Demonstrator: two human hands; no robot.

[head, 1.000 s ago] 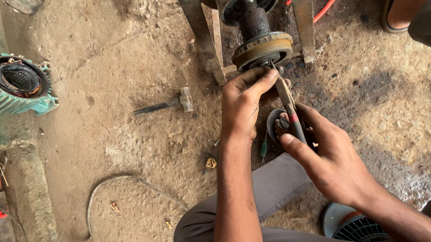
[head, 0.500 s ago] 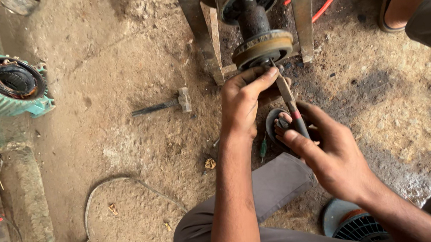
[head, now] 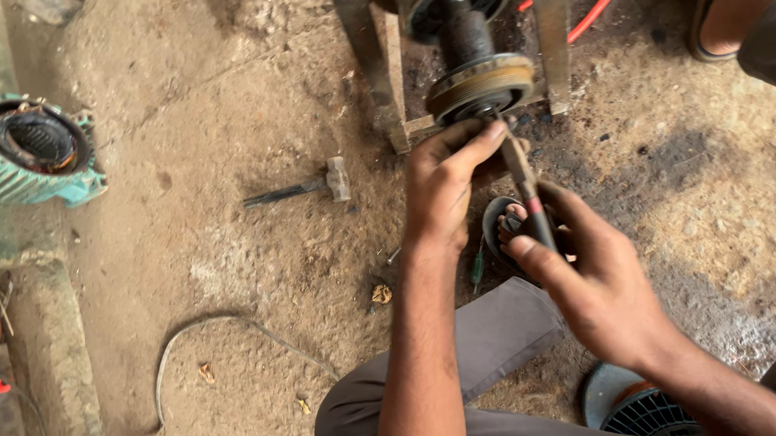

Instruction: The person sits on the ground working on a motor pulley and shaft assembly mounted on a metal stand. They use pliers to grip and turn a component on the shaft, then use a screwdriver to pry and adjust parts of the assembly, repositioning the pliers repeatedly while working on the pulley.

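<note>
A dark motor rotor with a grooved ring sits held in a metal frame at the top centre. My left hand grips the shaft end just below the ring. My right hand holds a thin screwdriver-like tool whose tip reaches the shaft end by my left fingers. A dark round part lies on the ground between my hands, partly hidden by them.
A hammer lies on the dirt floor left of my hands. A green motor housing stands at the far left. Red cables and another person's sandalled foot are at the top right. A fan cover sits at the bottom right.
Both hands stay on the shaft and the tool with only small shifts. The view has drifted slightly, so the green housing sits a little further left.
</note>
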